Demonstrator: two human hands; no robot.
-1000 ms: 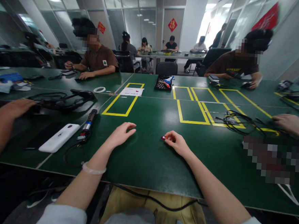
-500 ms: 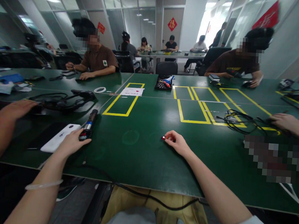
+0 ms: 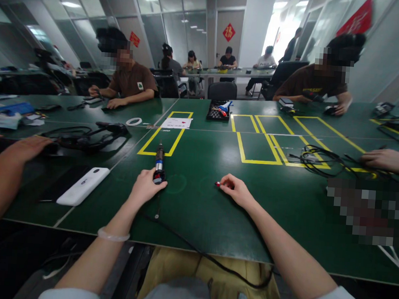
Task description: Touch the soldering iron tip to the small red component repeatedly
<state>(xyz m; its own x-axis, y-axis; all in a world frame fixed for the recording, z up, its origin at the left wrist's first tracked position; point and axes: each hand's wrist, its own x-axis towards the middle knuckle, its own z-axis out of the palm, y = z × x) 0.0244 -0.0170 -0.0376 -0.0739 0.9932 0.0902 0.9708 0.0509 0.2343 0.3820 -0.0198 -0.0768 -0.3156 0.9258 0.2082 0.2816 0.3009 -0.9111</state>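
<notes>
My left hand [image 3: 145, 186] is wrapped around the rear part of a dark, pen-shaped electric tool [image 3: 159, 161] with a blue and silver band. The thin tip of the tool points away from me, toward the yellow tape rectangle. A black cable [image 3: 193, 244] runs below it over the table's front edge. Right of the tool, my right hand [image 3: 236, 189] rests on the green table [image 3: 195, 213], pinching a small red and white piece [image 3: 217, 184] between thumb and fingertips.
A white phone-like case [image 3: 83, 186] lies at the left, near another person's arm [image 3: 6, 172]. Black headgear [image 3: 99, 135] is behind it. A black tray of tools [image 3: 218, 110] stands farther back. Tangled black cables [image 3: 316, 162] and another person's hand [image 3: 385, 161] are at the right.
My left hand has moved right with the tool, from beside the white case to the middle of the table. The cable has shifted too. My right hand has stayed in place.
</notes>
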